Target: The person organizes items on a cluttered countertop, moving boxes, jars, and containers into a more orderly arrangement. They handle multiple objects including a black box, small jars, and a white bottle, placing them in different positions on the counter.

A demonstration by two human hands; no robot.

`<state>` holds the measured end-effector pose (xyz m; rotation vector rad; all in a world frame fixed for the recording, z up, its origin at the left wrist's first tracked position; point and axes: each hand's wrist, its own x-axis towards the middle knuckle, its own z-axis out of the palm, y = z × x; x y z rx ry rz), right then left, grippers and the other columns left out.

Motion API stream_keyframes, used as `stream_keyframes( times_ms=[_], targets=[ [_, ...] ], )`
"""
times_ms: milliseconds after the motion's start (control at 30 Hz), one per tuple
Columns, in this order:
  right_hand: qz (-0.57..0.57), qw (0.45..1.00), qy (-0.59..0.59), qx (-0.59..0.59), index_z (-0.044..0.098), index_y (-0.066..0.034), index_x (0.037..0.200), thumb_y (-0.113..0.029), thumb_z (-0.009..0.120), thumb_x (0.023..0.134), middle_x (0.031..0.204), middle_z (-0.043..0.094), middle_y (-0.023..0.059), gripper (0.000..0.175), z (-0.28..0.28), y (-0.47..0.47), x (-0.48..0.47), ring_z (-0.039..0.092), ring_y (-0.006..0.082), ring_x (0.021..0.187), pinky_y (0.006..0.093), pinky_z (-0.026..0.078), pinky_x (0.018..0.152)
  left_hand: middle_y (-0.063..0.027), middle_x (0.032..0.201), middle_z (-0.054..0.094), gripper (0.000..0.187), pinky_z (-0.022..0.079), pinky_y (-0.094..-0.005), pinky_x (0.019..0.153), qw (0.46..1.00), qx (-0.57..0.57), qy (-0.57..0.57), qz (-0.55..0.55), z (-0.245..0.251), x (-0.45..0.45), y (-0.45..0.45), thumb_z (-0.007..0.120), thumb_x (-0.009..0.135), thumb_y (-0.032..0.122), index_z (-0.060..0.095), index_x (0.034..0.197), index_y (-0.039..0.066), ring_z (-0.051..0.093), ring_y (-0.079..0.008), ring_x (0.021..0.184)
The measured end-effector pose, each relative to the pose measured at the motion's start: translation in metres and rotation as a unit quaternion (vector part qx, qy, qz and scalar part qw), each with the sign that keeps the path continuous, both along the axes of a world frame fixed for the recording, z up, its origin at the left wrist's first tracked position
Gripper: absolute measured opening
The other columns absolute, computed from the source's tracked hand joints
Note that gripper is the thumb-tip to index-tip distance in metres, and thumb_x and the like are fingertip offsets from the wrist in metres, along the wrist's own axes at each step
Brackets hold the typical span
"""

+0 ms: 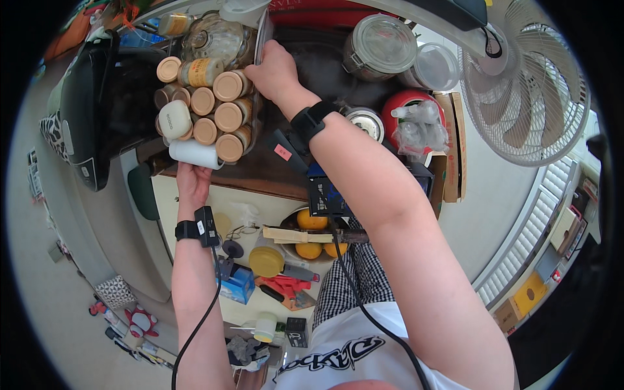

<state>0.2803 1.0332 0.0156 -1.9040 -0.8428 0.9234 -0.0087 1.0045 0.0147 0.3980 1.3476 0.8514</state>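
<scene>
A clear plastic bin (255, 127) holds several glass jars with copper-coloured lids (228, 117), a jar with an orange label (200, 72) lying on its side, a cream oval case (175, 119) and a white cylindrical bottle (195, 154). My right hand (274, 70) grips the bin's right side near its far end. My left hand (194, 183) is at the near left end, just under the white bottle, its fingertips partly hidden; whether it bears on the bottle or the bin is unclear. A large clear glass vessel (214, 39) lies at the bin's far end.
Right of the bin, the dark tabletop (312, 58) bears a clip-top glass jar (380, 46), a plastic tub (435, 66) and a red round container (414, 122). A fan (526, 78) stands far right. Nearer are a dark box (329, 195), a bowl of oranges (312, 219) and a yellow-lidded jar (266, 262).
</scene>
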Motion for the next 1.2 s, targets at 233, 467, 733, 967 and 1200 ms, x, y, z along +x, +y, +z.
stream_keyframes(
  times_ms=[233,467,733,967,1200],
  targets=[
    [0.009,1.0,-0.005,0.011,0.052,0.0025,0.091,-0.015,0.072,0.069,0.095,0.059,0.0216,0.034,-0.002,-0.01,-0.011,0.059,0.0388,0.092,0.0419,0.048,0.08,-0.0081,0.131,0.054,0.033,0.051,-0.0391,0.097,1.0,0.0,0.015,0.005,-0.003,-0.016,-0.011,0.042,0.101,0.016,0.041,0.134,0.009,0.058,-0.022,0.115],
    [0.001,1.0,0.006,0.006,0.051,0.0023,0.089,-0.013,0.069,0.071,0.094,0.057,0.0216,0.03,0.0,-0.014,-0.015,0.058,0.0393,0.091,0.0423,0.047,0.08,-0.0077,0.132,0.053,0.035,0.05,-0.0375,0.098,1.0,0.008,0.012,0.013,-0.005,-0.021,-0.013,0.045,0.101,0.018,0.04,0.134,0.009,0.056,-0.022,0.118],
    [0.011,0.999,0.006,0.032,0.052,0.0029,0.092,-0.014,0.07,0.072,0.094,0.059,0.0224,0.032,-0.006,-0.01,-0.012,0.058,0.0395,0.092,0.042,0.048,0.08,-0.0061,0.128,0.056,0.033,0.053,-0.0338,0.09,1.0,-0.002,0.009,0.024,-0.006,-0.02,-0.011,0.042,0.1,0.011,0.043,0.133,0.012,0.059,-0.0192,0.112],
    [0.043,0.998,0.037,-0.034,0.058,0.0005,0.097,-0.022,0.072,0.075,0.092,0.065,0.0189,0.034,0.006,-0.02,0.0,0.063,0.0315,0.088,0.0383,0.05,0.078,-0.0063,0.12,0.059,0.025,0.054,-0.0402,0.088,0.998,0.007,0.053,0.028,-0.01,-0.012,-0.014,0.043,0.101,0.016,0.047,0.125,0.012,0.061,-0.0213,0.105],
    [0.083,0.961,0.254,0.066,0.063,-0.0002,0.107,-0.01,0.059,0.092,0.106,0.065,0.0074,0.018,0.069,-0.131,0.02,0.064,0.015,0.095,0.0246,0.051,0.081,-0.0177,0.124,0.054,0.027,0.05,-0.0438,0.093,0.996,-0.05,0.03,0.074,0.018,-0.015,-0.073,0.042,0.1,0.023,0.044,0.119,0.004,0.057,-0.0376,0.114]
  ],
)
